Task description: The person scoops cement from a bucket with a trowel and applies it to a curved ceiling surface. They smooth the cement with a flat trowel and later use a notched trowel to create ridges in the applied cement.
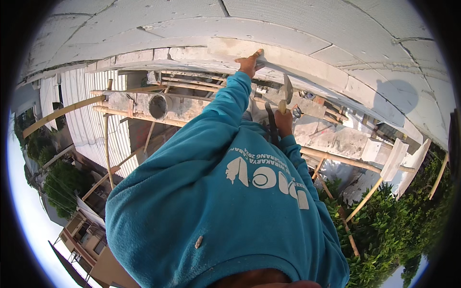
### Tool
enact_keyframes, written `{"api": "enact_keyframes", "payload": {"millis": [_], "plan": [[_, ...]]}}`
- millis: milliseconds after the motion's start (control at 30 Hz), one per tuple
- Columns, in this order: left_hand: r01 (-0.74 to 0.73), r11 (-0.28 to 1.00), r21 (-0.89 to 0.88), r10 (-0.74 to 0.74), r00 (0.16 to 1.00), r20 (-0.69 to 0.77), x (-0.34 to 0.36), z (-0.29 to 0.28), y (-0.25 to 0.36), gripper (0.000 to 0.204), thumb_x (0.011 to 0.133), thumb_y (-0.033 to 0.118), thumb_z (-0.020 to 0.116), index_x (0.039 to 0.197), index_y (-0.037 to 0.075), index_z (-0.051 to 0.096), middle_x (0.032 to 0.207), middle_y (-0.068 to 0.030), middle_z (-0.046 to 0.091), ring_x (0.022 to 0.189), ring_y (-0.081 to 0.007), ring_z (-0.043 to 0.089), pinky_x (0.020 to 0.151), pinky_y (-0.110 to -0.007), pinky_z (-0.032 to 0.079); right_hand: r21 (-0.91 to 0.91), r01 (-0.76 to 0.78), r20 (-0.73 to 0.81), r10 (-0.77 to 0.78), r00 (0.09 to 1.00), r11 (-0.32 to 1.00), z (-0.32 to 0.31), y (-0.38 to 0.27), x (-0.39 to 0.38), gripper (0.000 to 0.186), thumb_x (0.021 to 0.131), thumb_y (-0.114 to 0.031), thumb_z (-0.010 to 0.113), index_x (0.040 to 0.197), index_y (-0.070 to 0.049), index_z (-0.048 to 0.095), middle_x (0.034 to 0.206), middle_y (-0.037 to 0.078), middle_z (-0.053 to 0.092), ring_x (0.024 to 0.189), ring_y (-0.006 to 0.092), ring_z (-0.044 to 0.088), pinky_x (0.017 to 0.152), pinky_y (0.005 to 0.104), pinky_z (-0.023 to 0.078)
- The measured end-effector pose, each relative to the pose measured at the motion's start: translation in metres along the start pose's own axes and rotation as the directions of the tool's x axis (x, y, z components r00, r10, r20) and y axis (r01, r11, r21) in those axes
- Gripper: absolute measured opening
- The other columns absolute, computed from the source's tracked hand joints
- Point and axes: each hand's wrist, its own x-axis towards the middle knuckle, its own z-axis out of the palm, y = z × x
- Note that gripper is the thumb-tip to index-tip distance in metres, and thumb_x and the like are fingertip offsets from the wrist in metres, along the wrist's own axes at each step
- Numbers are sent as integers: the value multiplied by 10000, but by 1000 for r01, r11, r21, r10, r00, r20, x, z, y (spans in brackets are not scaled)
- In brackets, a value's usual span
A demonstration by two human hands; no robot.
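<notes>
My left hand (pixel 249 62) reaches out in a teal sleeve and rests with its fingers on the edge of a light grey block (pixel 230 48) in the block wall (pixel 307 29). My right hand (pixel 284 121) is closed around the wooden handle of a hammer (pixel 286 91), held upright just right of the left arm, with its metal head pointing at the wall. My teal sweatshirt (pixel 216 201) with a white print fills the lower middle of the view.
Bamboo scaffold poles (pixel 129 115) and mortar-stained planks (pixel 331 139) run under the wall. A round bucket (pixel 158 106) sits on the scaffold at the left. Far below are a corrugated roof (pixel 86 120), green trees (pixel 398 216) and buildings (pixel 86 235).
</notes>
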Motion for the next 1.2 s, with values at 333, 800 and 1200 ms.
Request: {"api": "enact_keyframes", "payload": {"millis": [333,800,1200], "plan": [[6,999,-44,-5,1000,16,-1,-5,8,613,845,210,734,1276,-75,404,1243,-192,490,1141,-298,543,917,-391,573,267,33,18,-39,999,963,-31,-8,-69,402,817,-162,591,1134,84,566,1008,265,633,938,366,626,820,429,484],[-10,998,-63,11,1000,22,-9,-6,2,856,848,177,728,1397,-72,121,1339,-196,429,1212,-326,491,990,-432,524,873,25,-158,234,959,487,-60,-13,-76,244,869,-109,687,1016,-52,501,721,36,541,503,134,523,472,277,462],[-3,997,-74,5,1000,28,-22,-3,8,751,816,160,764,1317,-145,294,1281,-234,461,1124,-352,548,955,-438,541,759,444,-621,325,713,476,-84,-84,80,592,795,-131,754,1275,19,441,992,216,643,778,281,656,654,397,581]]}}
